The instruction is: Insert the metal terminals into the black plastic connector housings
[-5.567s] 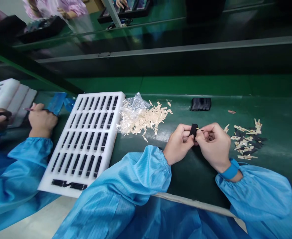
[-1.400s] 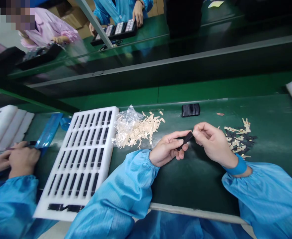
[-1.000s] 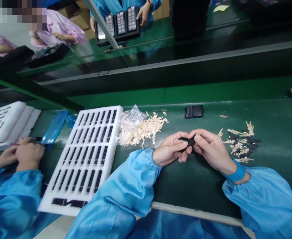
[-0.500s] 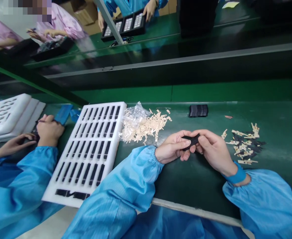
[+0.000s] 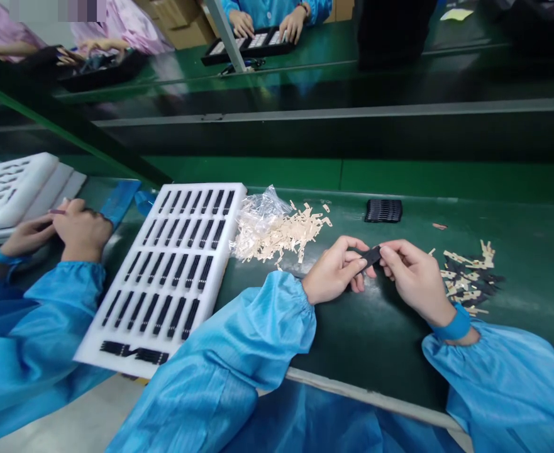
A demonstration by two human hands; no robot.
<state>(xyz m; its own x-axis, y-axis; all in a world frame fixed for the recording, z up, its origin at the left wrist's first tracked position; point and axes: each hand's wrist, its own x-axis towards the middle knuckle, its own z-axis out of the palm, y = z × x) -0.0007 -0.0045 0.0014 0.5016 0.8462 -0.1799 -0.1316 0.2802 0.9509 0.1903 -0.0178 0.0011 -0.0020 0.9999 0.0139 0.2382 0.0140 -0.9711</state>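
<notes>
Left hand point(image 5: 334, 275) and right hand point(image 5: 413, 277): met over green bench point(image 5: 375, 340), fingertips of both pinched on one black strip point(image 5: 369, 255) held just above bench. Right of hands: heap point(image 5: 468, 280) of black strips mixed with tan tabs, judged still unworked. Left: white foam tray point(image 5: 116, 352), nearly every slot filled with black strips, a few loose on near edge. Beyond: clear bag point(image 5: 258, 217) with spilled tan tabs point(image 5: 300, 229). Farther: black block point(image 5: 383, 211) near bench's back edge. Judged well along.
</notes>
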